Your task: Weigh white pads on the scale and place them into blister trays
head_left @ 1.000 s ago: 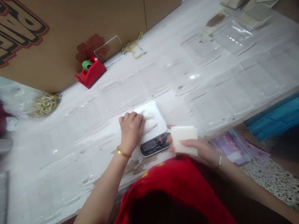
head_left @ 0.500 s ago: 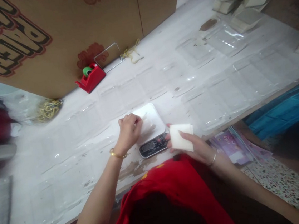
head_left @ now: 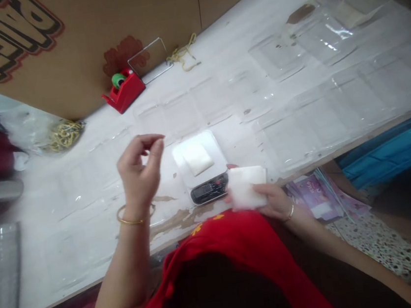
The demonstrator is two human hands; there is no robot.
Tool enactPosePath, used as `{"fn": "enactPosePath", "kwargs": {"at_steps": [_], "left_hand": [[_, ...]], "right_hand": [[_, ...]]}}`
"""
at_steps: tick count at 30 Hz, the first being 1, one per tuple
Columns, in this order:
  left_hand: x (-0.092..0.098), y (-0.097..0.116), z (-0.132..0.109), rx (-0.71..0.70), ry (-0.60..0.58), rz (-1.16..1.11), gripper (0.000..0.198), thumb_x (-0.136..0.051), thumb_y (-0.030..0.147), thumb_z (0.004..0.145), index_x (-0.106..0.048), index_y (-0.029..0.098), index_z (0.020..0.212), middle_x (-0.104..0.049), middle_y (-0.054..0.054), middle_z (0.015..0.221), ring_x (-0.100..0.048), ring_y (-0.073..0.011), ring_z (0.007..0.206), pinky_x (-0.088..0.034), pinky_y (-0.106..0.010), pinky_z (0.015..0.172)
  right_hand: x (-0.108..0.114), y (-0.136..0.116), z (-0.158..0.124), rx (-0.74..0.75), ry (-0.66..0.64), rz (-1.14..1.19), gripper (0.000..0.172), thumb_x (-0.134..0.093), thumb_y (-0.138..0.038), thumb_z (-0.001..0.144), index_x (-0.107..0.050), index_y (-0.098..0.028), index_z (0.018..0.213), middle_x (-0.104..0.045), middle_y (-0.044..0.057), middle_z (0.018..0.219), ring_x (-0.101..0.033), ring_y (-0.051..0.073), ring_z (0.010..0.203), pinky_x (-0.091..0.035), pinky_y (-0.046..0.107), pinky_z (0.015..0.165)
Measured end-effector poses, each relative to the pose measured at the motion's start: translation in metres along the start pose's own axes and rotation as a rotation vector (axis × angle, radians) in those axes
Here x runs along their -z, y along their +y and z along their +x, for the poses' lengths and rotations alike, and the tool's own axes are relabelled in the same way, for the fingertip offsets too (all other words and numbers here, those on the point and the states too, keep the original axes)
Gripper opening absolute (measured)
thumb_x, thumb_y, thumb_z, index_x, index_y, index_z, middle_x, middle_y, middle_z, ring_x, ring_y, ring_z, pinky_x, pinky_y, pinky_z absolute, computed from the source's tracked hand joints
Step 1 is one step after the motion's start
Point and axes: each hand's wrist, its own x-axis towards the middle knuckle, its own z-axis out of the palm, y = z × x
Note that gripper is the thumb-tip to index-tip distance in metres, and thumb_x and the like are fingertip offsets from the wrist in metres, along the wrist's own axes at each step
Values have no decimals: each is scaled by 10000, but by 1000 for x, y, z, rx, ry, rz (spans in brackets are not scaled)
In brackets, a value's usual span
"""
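Observation:
My left hand point(head_left: 142, 168) is raised to the left of a small white digital scale point(head_left: 219, 147), its fingers loosely curved and nothing visible in them. A thin white square sheet point(head_left: 198, 159) lies on the scale's platform. Along the scale's near edge runs a black panel with a display point(head_left: 209, 189); its reading is too blurred to make out. To the right of that panel my right hand point(head_left: 275, 200) grips a stack of white square sheets point(head_left: 247, 186), thumb on top and fingertips showing at the left edge.
Clear plastic sleeves point(head_left: 288, 130) lie in rows across the white table. Behind them are a red tape dispenser point(head_left: 126, 94) and a large cardboard box point(head_left: 137, 13). Yellow cords point(head_left: 64, 135) sit at the left, pale blocks point(head_left: 359, 5) at the far right.
My left hand has moved left, off the scale, letting go of the white sheet, which now lies on the platform. My right hand still holds its stack. The view has shifted slightly.

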Motion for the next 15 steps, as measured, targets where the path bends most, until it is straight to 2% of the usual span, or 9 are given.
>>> {"fn": "enactPosePath", "kwargs": {"at_steps": [2,5,8,11,13,15], "left_hand": [[10,-19,6,82,24,10,103,-592,274,915,-664,207,943,-681,-6,886,-597,-130,792,-470,-286,730],[9,-39,4,100,-80,32,105,-610,270,894,-673,198,937,-677,-13,882,-596,-133,795,-476,-284,744],[-8,-47,-3,64,-263,63,142,-601,284,902,-668,190,985,-672,-40,971,-603,-154,850,-483,-311,780],[-29,-52,-7,8,-442,157,252,-573,329,925,-628,198,1133,-640,-82,1150,-581,-216,1019,-452,-398,895],[-41,-54,-7,-22,-522,258,330,-583,351,916,-588,201,1211,-606,-102,1227,-539,-267,1102,-399,-464,944],[-49,-56,-5,-19,-571,336,372,-607,351,890,-568,199,1228,-591,-113,1222,-522,-294,1099,-369,-493,942]], "right_hand": [[5,0,-6,-8,10,-32,731,-700,-267,752,-403,-286,1420,-697,79,1092,-687,287,1003,-573,432,808],[7,1,-8,0,7,-67,735,-690,-256,750,-389,-277,1420,-677,107,1174,-687,274,969,-577,433,785],[6,1,-6,20,-5,-80,709,-665,-234,772,-381,-265,1421,-662,130,1219,-691,265,949,-579,413,768],[2,-1,-2,31,4,-99,680,-646,-217,790,-397,-247,1422,-686,123,1160,-693,256,942,-582,396,770],[-1,-3,-1,35,26,-134,659,-649,-217,787,-435,-225,1410,-697,117,1125,-694,256,940,-586,393,772],[-3,-5,0,30,46,-173,628,-662,-225,777,-487,-209,1381,-699,121,1121,-693,263,944,-587,399,779]]}}
